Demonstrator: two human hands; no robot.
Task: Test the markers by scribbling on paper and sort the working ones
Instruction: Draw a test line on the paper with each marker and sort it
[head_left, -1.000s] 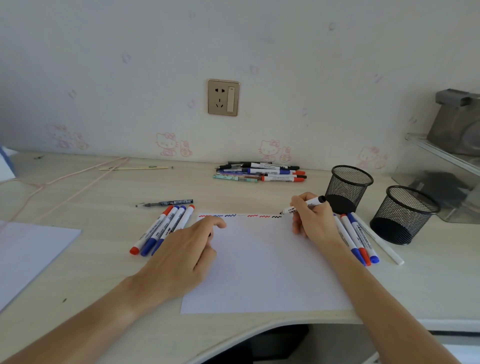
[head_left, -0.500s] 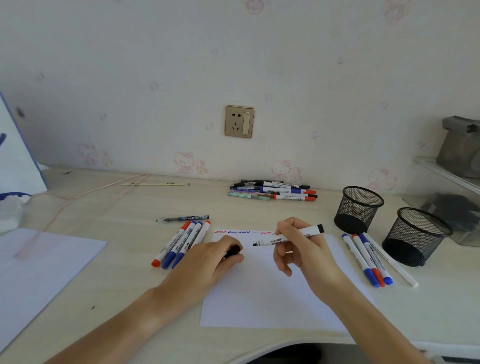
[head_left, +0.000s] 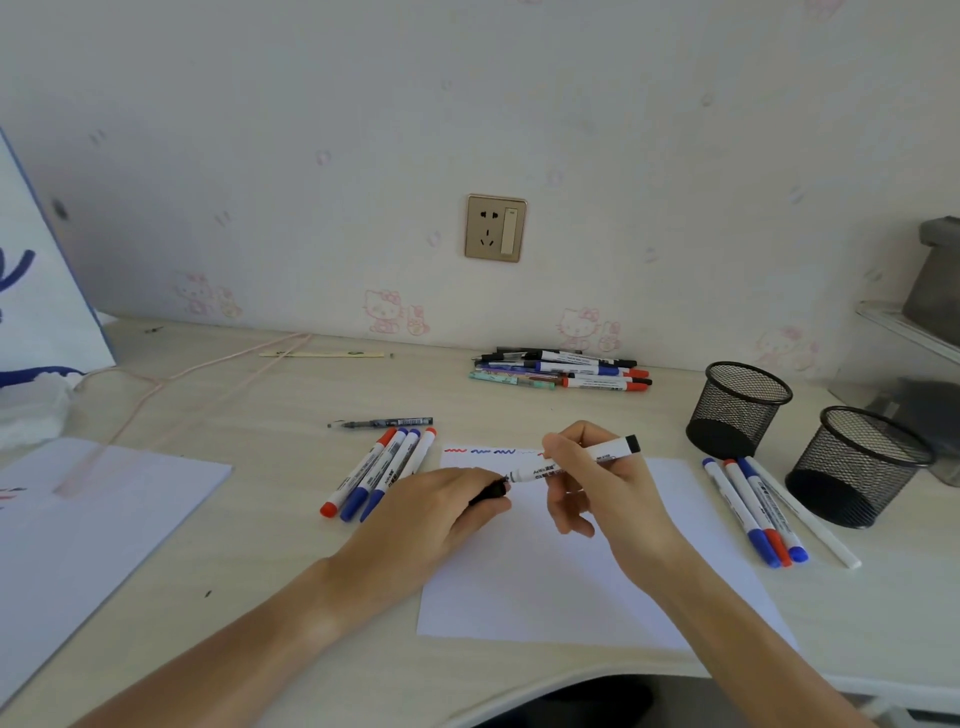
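A white sheet of paper (head_left: 524, 582) lies in front of me, with red and blue squiggles (head_left: 485, 451) along its top edge. My right hand (head_left: 597, 488) holds a white marker with a black end (head_left: 582, 460) above the paper, its tip pointing left. My left hand (head_left: 441, 506) pinches a black cap (head_left: 491, 491) right at that tip. Several markers (head_left: 376, 475) with red and blue caps lie left of the paper. Three capped markers (head_left: 756, 512) and a white pen lie to its right.
Two black mesh pen cups (head_left: 737, 410) (head_left: 857, 465) stand at the right. An untested pile of markers and pens (head_left: 563, 370) lies near the wall. A black pen (head_left: 382, 423) lies above the left group. Another white sheet (head_left: 88, 525) sits far left, with a pink cord (head_left: 171, 382).
My right hand lifted the marker off the top edge of the paper and swung it toward me. My left hand left the paper, picked up the black cap and brought it to the tip.
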